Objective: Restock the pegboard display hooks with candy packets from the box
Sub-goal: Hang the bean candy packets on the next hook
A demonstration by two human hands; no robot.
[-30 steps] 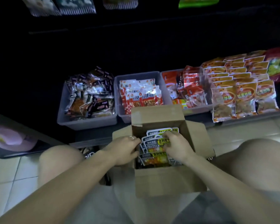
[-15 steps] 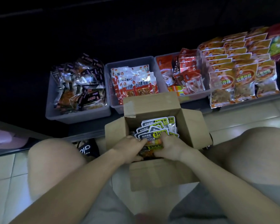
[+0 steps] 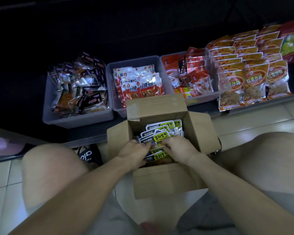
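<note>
Pale floor tiles run up to a dark low shelf, and the light is dim enough that anything above it is lost — no pegboard or hooks can be made out from here. The person crouches with an open cardboard box between the knees, flaps splayed. Inside lies a loose fan of candy packets, black and white with yellow labels, overlapping one another. Both hands are down in the box: the left hand has its fingers curled onto the packets' left edge, the right hand curls over them from the right, so together they seem to be gathering a bunch.

These look like light, flat film pouches — slick, floppy, apt to slide apart if squeezed at the middle. I would judge the top header, where a hang hole ought to be, the best place to pinch; the holes themselves are too small to see.

On the shelf behind stand three grey bins: the left bin holds dark-wrapped snacks, the middle bin red-and-white pouches, the right bin red packets. Beside them, rows of orange bags stand upright.
</note>
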